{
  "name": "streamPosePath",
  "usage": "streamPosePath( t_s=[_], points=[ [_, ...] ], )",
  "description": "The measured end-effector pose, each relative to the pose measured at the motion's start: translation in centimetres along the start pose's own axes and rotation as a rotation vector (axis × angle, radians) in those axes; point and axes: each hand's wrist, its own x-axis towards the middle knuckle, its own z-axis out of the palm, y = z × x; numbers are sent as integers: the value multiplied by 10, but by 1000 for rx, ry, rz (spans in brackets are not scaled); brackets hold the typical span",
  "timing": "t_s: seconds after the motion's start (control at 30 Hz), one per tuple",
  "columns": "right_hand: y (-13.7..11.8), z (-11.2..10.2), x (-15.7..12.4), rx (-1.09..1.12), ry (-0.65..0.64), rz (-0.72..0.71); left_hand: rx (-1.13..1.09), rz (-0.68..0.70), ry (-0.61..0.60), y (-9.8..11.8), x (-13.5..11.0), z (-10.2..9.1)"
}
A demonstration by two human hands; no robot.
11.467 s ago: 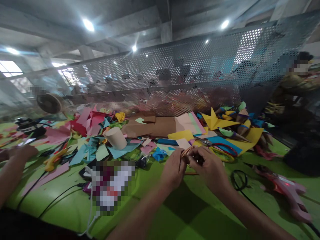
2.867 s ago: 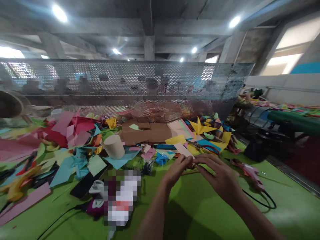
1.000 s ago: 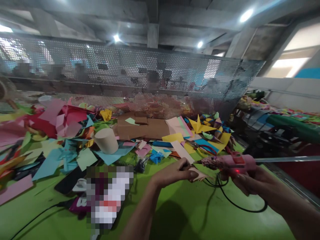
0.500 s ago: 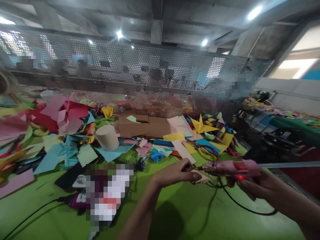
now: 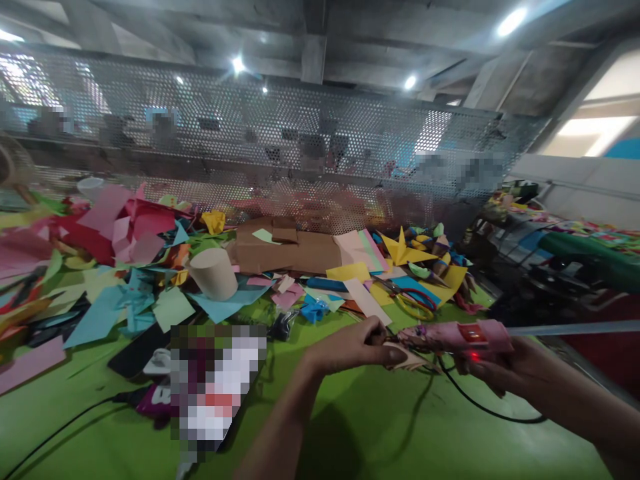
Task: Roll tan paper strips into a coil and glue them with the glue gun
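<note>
My right hand (image 5: 500, 369) is closed around a pink hot glue gun (image 5: 450, 337), with a red light glowing on its side. A long translucent glue stick (image 5: 575, 328) sticks out of its back end, and a black cord hangs below. Between the thumb and fingers of my left hand (image 5: 357, 347) is a folded piece of pale peach paper (image 5: 406, 359). The glue gun's nozzle points left at this paper, close to my left fingertips; whether they touch is hidden.
On the green table (image 5: 400, 433) lie scissors (image 5: 413, 297), a beige paper roll (image 5: 213, 275), a yellow paper star (image 5: 404, 250), brown cardboard (image 5: 310, 250) and many coloured paper scraps. A power strip (image 5: 225, 380) with plugs sits at left front. A perforated metal screen (image 5: 280, 147) stands behind.
The glue gun and my right hand have shifted slightly left, bringing the nozzle nearer my left fingers. My left hand keeps its pinch on the paper almost unmoved.
</note>
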Motion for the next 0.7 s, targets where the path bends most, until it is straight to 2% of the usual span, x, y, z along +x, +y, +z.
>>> streamPosePath(
  t_s=[0.1,0.27,0.4,0.6,0.63,0.7],
  points=[
    [-5,-1,-1,-60,-55,-2,-30,0,3,-2,0,0],
    [-10,-7,-2,-56,-8,11,-78,7,6,-3,0,1],
    [-12,-7,-2,-28,-74,26,-73,13,-1,-1,0,1],
    [-19,-4,-1,-42,-166,-62,-46,-10,-1,1,-1,1],
    [-18,-5,-1,-50,-171,-68,-48,-9,6,1,-1,1],
    [-13,-6,0,-41,-95,-63,-62,-3,34,1,-2,1]
  ],
)
